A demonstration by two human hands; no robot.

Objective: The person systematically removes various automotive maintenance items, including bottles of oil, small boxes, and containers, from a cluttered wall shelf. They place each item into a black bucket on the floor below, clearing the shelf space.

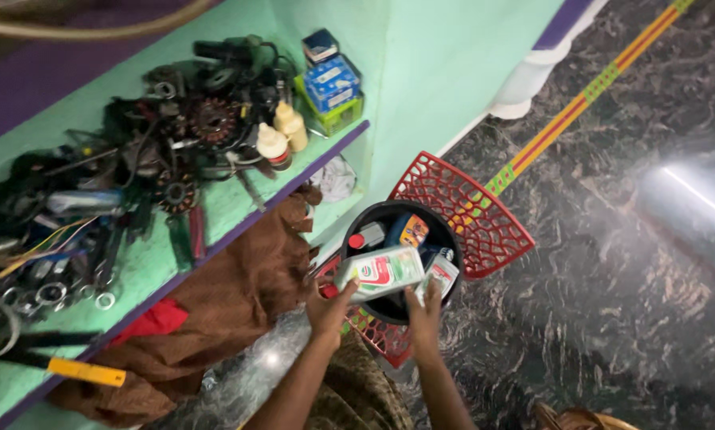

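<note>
Open dark floor is seen at three o'clock. Above a black bucket of bottles, a pale green bottle is gripped by the left hand, a smaller one by the right hand.

the bottle is pale green with a red and green label. the bucket is black, the crate red with a grid pattern. the shelf is mint green with a purple edge. the cloth is brown. the floor is dark marbled stone with a yellow, red and green stripe.
</note>
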